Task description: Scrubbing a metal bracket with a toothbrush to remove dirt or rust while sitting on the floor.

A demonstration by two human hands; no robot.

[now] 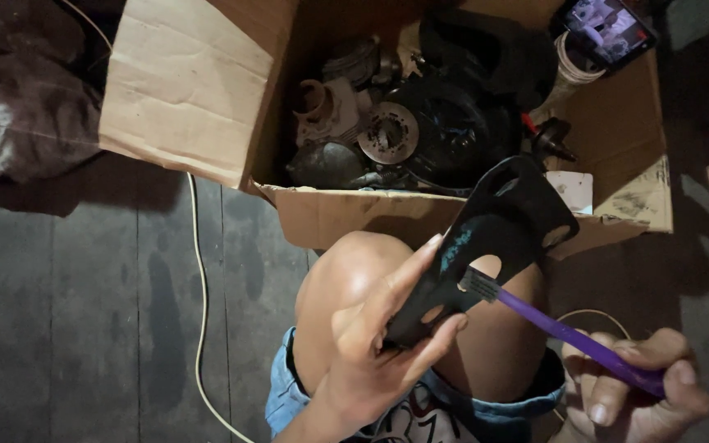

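My left hand point(379, 344) grips the lower end of a flat black part point(498, 226) with several cut-out holes and a smear of teal on it, held tilted above my bare knee point(354, 271). My right hand point(638, 394) holds a purple toothbrush point(568, 332) by its handle. The brush head rests against the black part near one of the holes.
An open cardboard box point(198, 82) stands ahead of my knee, filled with dark engine parts point(420, 131). A phone point(609, 29) with a lit screen leans at the box's far right corner. A white cable point(201, 303) runs over the dark wooden floor. Crumpled cloth point(18, 115) lies at the left.
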